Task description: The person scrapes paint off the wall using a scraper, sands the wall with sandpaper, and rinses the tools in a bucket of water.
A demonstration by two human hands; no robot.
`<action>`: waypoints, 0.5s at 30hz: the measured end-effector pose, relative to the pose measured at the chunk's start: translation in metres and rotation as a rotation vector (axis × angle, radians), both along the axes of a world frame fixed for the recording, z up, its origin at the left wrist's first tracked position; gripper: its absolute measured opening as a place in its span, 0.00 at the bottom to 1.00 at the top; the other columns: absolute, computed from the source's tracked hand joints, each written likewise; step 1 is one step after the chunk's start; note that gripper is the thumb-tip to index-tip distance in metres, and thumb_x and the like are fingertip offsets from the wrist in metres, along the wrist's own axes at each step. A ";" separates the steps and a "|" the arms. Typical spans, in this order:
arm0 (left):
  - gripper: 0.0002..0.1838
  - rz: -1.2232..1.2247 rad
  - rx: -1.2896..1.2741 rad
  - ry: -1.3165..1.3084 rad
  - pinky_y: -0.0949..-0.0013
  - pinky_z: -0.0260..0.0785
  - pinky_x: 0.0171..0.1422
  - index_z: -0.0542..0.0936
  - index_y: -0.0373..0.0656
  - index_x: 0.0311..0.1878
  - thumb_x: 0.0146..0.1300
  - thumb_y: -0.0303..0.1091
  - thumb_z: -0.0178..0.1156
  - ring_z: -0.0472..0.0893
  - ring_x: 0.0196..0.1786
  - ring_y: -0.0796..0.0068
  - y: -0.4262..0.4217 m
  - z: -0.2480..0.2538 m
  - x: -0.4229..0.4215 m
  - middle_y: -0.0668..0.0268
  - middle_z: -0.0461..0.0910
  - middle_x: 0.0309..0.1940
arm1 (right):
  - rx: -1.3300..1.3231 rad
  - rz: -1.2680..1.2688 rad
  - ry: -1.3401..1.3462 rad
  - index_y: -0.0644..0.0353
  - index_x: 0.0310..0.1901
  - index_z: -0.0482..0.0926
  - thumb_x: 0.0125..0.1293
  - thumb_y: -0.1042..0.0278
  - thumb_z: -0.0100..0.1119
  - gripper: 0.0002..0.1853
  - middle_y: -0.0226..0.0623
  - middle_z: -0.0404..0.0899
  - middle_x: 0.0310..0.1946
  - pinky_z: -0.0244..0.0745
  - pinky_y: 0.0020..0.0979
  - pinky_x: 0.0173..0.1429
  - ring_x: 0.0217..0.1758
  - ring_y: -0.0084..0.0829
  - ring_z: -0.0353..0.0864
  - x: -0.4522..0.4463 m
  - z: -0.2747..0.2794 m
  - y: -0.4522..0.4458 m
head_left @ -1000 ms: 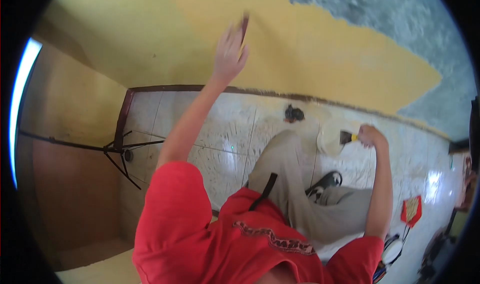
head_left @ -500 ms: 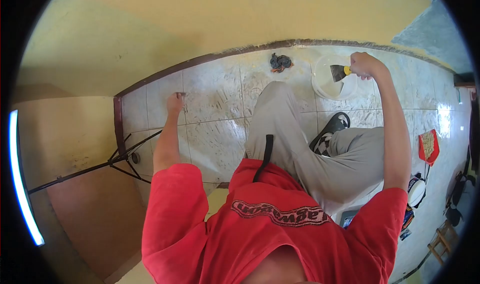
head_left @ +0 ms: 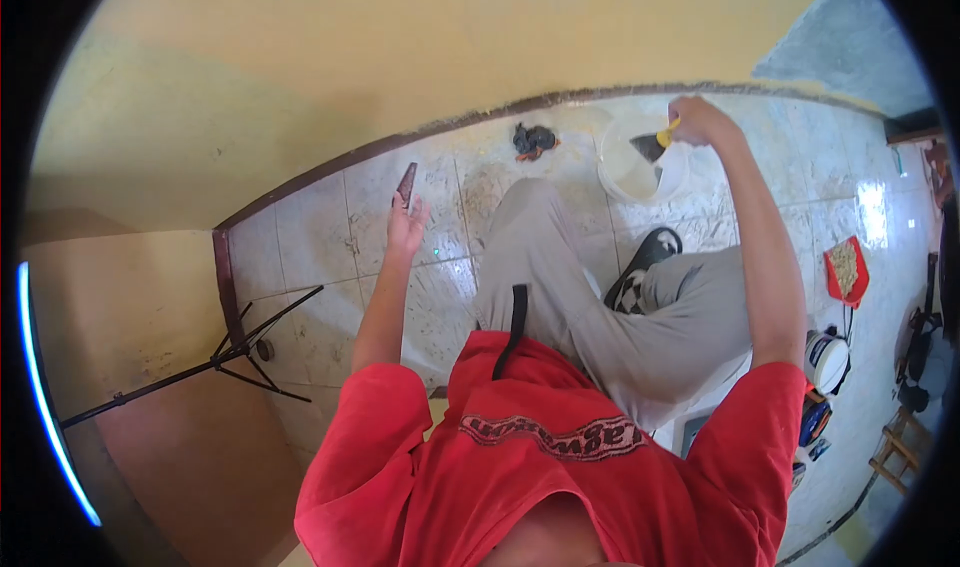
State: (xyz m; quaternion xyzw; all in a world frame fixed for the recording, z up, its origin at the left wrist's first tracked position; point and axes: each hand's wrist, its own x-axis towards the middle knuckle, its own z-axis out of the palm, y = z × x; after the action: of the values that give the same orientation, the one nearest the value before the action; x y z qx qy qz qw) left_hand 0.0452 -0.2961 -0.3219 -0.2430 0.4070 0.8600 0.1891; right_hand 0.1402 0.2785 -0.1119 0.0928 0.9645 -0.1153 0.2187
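Note:
In my left hand (head_left: pixel 405 227) is a flat, tapered, reddish-brown piece (head_left: pixel 407 181), its narrow end pointing toward the wall; its material is unclear. Some fingers of that hand are spread, and it is over the smeared tile floor (head_left: pixel 375 202). My right hand (head_left: pixel 700 120) grips a putty knife (head_left: pixel 650 146) by its yellow handle. The dark blade is over a round white tub (head_left: pixel 612 185), which holds something pale. Between my two hands, near the wall, a crumpled black plastic bag (head_left: pixel 535 140) lies on the floor.
A yellow wall (head_left: pixel 480 37) with brown skirting runs along the front. A black tripod stand (head_left: pixel 225 355) is at the left. To my right are a red dustpan (head_left: pixel 848 272) holding pale bits, a white bucket (head_left: pixel 828 365) and a wooden stool (head_left: pixel 893 454).
My left hand has come right and turned, so the brown piece now shows clearly. My right hand still keeps the putty knife over the tub. The view has shifted slightly.

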 end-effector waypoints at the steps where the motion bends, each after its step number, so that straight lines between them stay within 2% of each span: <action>1: 0.20 -0.006 0.011 0.046 0.53 0.67 0.65 0.71 0.52 0.60 0.69 0.49 0.54 0.72 0.59 0.67 0.011 0.002 0.000 0.74 0.71 0.56 | 0.002 0.005 -0.065 0.63 0.38 0.82 0.51 0.60 0.61 0.16 0.49 0.83 0.32 0.78 0.41 0.40 0.33 0.44 0.83 -0.001 -0.011 0.006; 3: 0.24 -0.074 0.024 0.025 0.53 0.63 0.67 0.66 0.55 0.67 0.72 0.53 0.45 0.67 0.64 0.66 0.029 0.012 -0.007 0.77 0.65 0.64 | 0.056 0.128 -0.054 0.60 0.39 0.84 0.54 0.52 0.58 0.19 0.50 0.83 0.38 0.78 0.41 0.48 0.40 0.46 0.83 -0.001 -0.029 0.018; 4: 0.25 -0.120 -0.002 0.101 0.52 0.62 0.67 0.64 0.55 0.69 0.73 0.52 0.43 0.67 0.64 0.65 0.041 0.031 -0.009 0.75 0.63 0.67 | 0.085 0.191 -0.077 0.60 0.39 0.84 0.55 0.51 0.57 0.20 0.48 0.83 0.38 0.77 0.43 0.48 0.40 0.46 0.83 -0.003 -0.041 0.026; 5: 0.26 -0.160 -0.035 0.173 0.52 0.62 0.67 0.61 0.54 0.71 0.74 0.52 0.41 0.68 0.64 0.65 0.054 0.057 -0.010 0.73 0.61 0.69 | 0.075 0.224 0.013 0.62 0.39 0.83 0.54 0.52 0.59 0.20 0.47 0.84 0.35 0.79 0.42 0.45 0.35 0.44 0.84 0.000 -0.047 0.029; 6: 0.26 -0.120 -0.014 0.237 0.52 0.62 0.67 0.61 0.54 0.71 0.74 0.52 0.41 0.68 0.64 0.65 0.067 0.080 -0.018 0.73 0.61 0.69 | 0.020 0.088 -0.096 0.63 0.38 0.83 0.54 0.57 0.60 0.17 0.46 0.84 0.30 0.80 0.39 0.37 0.29 0.39 0.84 0.001 -0.016 0.010; 7: 0.25 -0.091 -0.122 0.323 0.50 0.61 0.68 0.64 0.51 0.69 0.74 0.49 0.41 0.67 0.66 0.63 0.078 0.102 -0.022 0.69 0.64 0.67 | 0.018 0.031 -0.136 0.63 0.37 0.84 0.53 0.55 0.54 0.19 0.50 0.82 0.40 0.76 0.42 0.53 0.46 0.49 0.81 0.008 0.016 -0.011; 8: 0.23 -0.062 -0.237 0.392 0.48 0.60 0.69 0.66 0.47 0.67 0.74 0.46 0.42 0.66 0.67 0.61 0.087 0.125 -0.024 0.65 0.67 0.65 | 0.002 -0.046 -0.155 0.63 0.37 0.83 0.51 0.58 0.59 0.17 0.49 0.84 0.32 0.80 0.39 0.44 0.37 0.45 0.84 0.008 0.013 -0.010; 9: 0.23 -0.035 -0.227 0.418 0.48 0.60 0.69 0.66 0.47 0.67 0.74 0.46 0.42 0.66 0.67 0.61 0.095 0.153 -0.033 0.65 0.67 0.65 | -0.048 -0.107 -0.148 0.63 0.36 0.82 0.51 0.61 0.61 0.15 0.46 0.83 0.29 0.80 0.37 0.39 0.31 0.41 0.84 0.010 0.019 -0.015; 10: 0.24 -0.068 -0.583 0.876 0.46 0.56 0.70 0.65 0.44 0.68 0.74 0.44 0.42 0.64 0.69 0.59 0.102 0.185 -0.045 0.61 0.66 0.66 | -0.103 -0.171 -0.153 0.63 0.36 0.82 0.50 0.63 0.63 0.14 0.43 0.83 0.25 0.80 0.34 0.33 0.26 0.36 0.84 0.013 0.025 -0.021; 11: 0.25 -0.103 -0.955 1.315 0.44 0.51 0.72 0.63 0.41 0.69 0.73 0.42 0.43 0.62 0.71 0.57 0.109 0.217 -0.057 0.57 0.65 0.67 | -0.093 -0.158 -0.144 0.63 0.36 0.82 0.50 0.63 0.63 0.14 0.43 0.83 0.25 0.80 0.34 0.33 0.26 0.36 0.84 0.013 0.031 -0.023; 12: 0.28 -0.036 -1.159 1.488 0.41 0.43 0.74 0.63 0.40 0.69 0.69 0.41 0.46 0.58 0.73 0.53 0.114 0.250 -0.071 0.56 0.66 0.67 | -0.120 -0.184 -0.182 0.63 0.36 0.82 0.51 0.65 0.63 0.12 0.41 0.82 0.23 0.79 0.32 0.30 0.24 0.32 0.83 0.013 0.036 -0.026; 13: 0.28 0.018 -1.417 1.638 0.40 0.41 0.75 0.64 0.41 0.69 0.67 0.42 0.48 0.56 0.74 0.53 0.118 0.286 -0.082 0.58 0.67 0.67 | -0.149 -0.210 -0.223 0.62 0.35 0.81 0.52 0.67 0.63 0.11 0.39 0.82 0.22 0.78 0.29 0.27 0.22 0.28 0.81 0.013 0.038 -0.029; 14: 0.29 0.071 -1.682 1.774 0.40 0.39 0.75 0.65 0.41 0.68 0.66 0.42 0.49 0.54 0.75 0.52 0.122 0.319 -0.093 0.61 0.68 0.66 | -0.144 -0.198 -0.222 0.62 0.35 0.81 0.52 0.67 0.63 0.11 0.39 0.82 0.22 0.78 0.29 0.27 0.22 0.28 0.81 0.013 0.037 -0.030; 15: 0.30 0.062 -1.804 1.850 0.38 0.38 0.75 0.64 0.44 0.69 0.65 0.45 0.50 0.53 0.75 0.54 0.128 0.348 -0.104 0.63 0.68 0.66 | -0.140 -0.196 -0.222 0.62 0.35 0.81 0.52 0.66 0.62 0.11 0.38 0.82 0.22 0.78 0.29 0.27 0.22 0.28 0.82 0.013 0.035 -0.029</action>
State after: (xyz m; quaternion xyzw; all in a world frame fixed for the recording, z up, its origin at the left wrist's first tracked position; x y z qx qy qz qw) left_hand -0.0588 -0.1681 0.0260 0.3887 0.8136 0.1347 -0.4109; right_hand 0.1532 0.2498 -0.0772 0.1833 0.9103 -0.1923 0.3174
